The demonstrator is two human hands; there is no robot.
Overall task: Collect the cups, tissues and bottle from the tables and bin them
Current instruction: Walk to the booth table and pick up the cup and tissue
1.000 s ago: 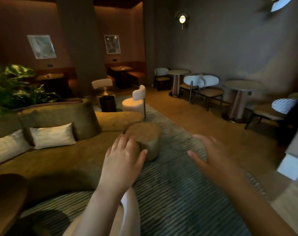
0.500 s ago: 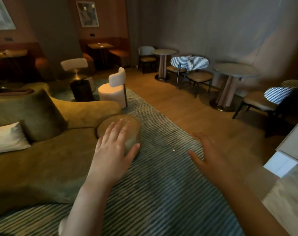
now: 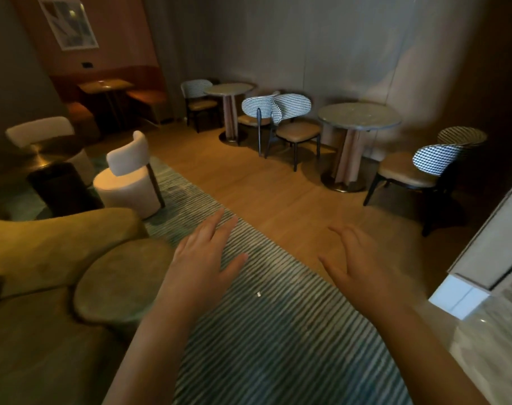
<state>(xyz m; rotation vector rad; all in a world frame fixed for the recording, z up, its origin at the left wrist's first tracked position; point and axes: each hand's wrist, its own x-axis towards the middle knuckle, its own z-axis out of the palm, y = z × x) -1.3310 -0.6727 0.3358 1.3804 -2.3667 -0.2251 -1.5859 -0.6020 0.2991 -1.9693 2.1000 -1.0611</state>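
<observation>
My left hand (image 3: 203,260) is stretched out in front of me, fingers straight and spread, holding nothing, over the striped rug (image 3: 278,331). My right hand (image 3: 357,264) hangs beside it, fingers relaxed, also holding nothing. Two round tables stand by the far wall: the nearer one (image 3: 359,116) and a farther one (image 3: 228,88). A square table (image 3: 105,84) sits in the back booth. I see no cups, tissues or bottle on any of them, and no bin. A tiny white scrap (image 3: 258,293) lies on the rug between my hands.
An olive sofa (image 3: 53,247) with a round ottoman (image 3: 123,282) fills the left. A white stool-chair (image 3: 129,179) and a dark side table (image 3: 61,188) stand beyond it. Checked-back chairs (image 3: 289,108) ring the round tables. A white counter edge (image 3: 482,287) juts in at right. Wooden floor (image 3: 278,194) runs ahead.
The view has swung right and downward; the sofa and its cushions slid off to the left, the round tables came closer. Both hands stayed outstretched and holding nothing.
</observation>
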